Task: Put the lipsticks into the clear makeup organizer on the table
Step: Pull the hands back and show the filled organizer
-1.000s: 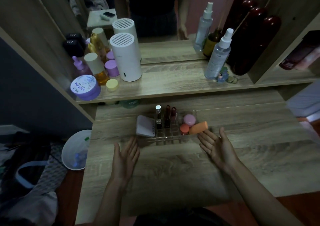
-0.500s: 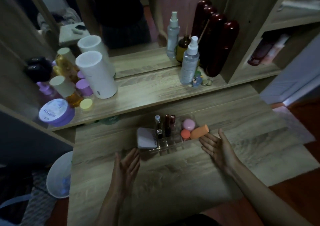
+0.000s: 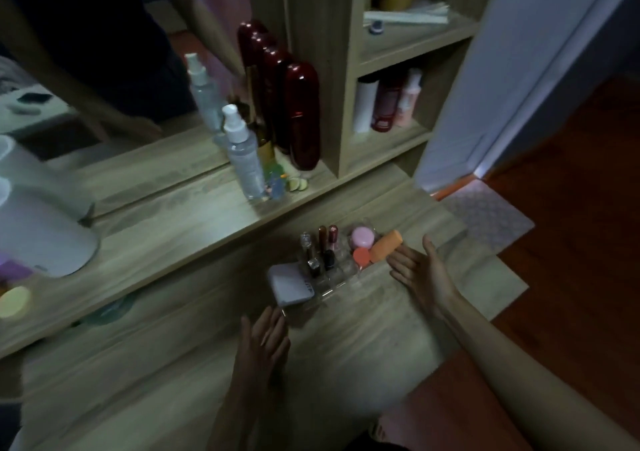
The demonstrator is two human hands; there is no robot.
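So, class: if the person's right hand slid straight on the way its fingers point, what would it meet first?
Most likely the orange sponge at the right end of the clear organizer. The open right hand has its fingertips right beside it; whether they already touch is unclear.

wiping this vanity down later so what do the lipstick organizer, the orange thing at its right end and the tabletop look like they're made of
Organizer: clear hard plastic, probably acrylic; the wood shows through its walls and dividers.
Orange thing: matte and soft-looking with a rounded end, likely a foam makeup sponge, though blur leaves it open.
Tabletop: pale wood grain with a flat, even surface, probably laminate or veneer rather than solid wood.
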